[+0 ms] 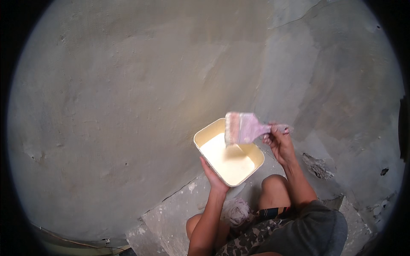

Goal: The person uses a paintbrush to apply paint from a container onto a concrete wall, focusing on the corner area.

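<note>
A wide flat paintbrush (251,127) with a pinkish, paint-smeared handle is gripped in my right hand (279,140). Its bristles point left, above a rectangular tub (205,133) with rounded corners, and hide part of the tub's far side. Cream-white liquid, which looks like paint (224,160), covers the bottom of the tub. My left hand (214,177) supports the tub from its lower left side, with the thumb along the outer wall and the other fingers hidden beneath. The tub is held in front of my knees.
A grey plastered wall (134,96) fills most of the view, with patchy, lighter plaster (288,64) on the right. Broken plaster (318,166) shows low on that side. A crumpled cloth (237,211) lies between my legs on the paint-spotted floor (173,217). A cable (73,241) runs at lower left.
</note>
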The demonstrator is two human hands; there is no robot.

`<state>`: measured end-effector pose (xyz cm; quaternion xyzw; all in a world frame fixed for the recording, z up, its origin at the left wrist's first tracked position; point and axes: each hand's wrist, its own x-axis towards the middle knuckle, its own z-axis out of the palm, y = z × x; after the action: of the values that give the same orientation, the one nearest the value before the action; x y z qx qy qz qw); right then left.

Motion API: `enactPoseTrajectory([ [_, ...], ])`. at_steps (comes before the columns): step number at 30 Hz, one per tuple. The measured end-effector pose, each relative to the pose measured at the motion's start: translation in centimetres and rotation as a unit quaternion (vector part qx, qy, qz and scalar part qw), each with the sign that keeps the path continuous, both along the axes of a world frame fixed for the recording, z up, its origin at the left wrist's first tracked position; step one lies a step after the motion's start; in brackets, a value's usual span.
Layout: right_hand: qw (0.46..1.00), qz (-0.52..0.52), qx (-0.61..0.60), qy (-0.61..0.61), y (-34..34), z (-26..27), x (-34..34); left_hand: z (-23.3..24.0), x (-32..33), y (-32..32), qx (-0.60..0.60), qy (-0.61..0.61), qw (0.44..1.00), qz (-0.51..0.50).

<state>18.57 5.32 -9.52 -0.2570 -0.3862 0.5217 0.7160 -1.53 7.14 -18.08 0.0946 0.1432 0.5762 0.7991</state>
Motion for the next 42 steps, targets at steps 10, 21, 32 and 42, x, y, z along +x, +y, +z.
enactPoseTrajectory([
  [10, 0.932, -0.318, 0.173, -0.034, 10.3, 8.7, 3.7, 0.6, -0.1, -0.7, -0.007, 0.000, 1.000, -0.009],
  [21, 0.800, -0.429, 0.288, -0.305, 10.5, 8.5, -1.0, 0.7, -0.5, -1.5, 0.005, -0.001, 1.000, 0.000],
  [32, 0.701, -0.570, 0.227, -0.364, 13.9, 7.5, 2.1, 0.7, -0.6, -1.5, 0.001, 0.001, 1.000, 0.000],
  [42, 0.730, -0.570, 0.197, -0.322, 13.6, 8.8, 5.5, 1.5, -0.8, -2.1, -0.012, 0.030, 0.999, 0.008],
])
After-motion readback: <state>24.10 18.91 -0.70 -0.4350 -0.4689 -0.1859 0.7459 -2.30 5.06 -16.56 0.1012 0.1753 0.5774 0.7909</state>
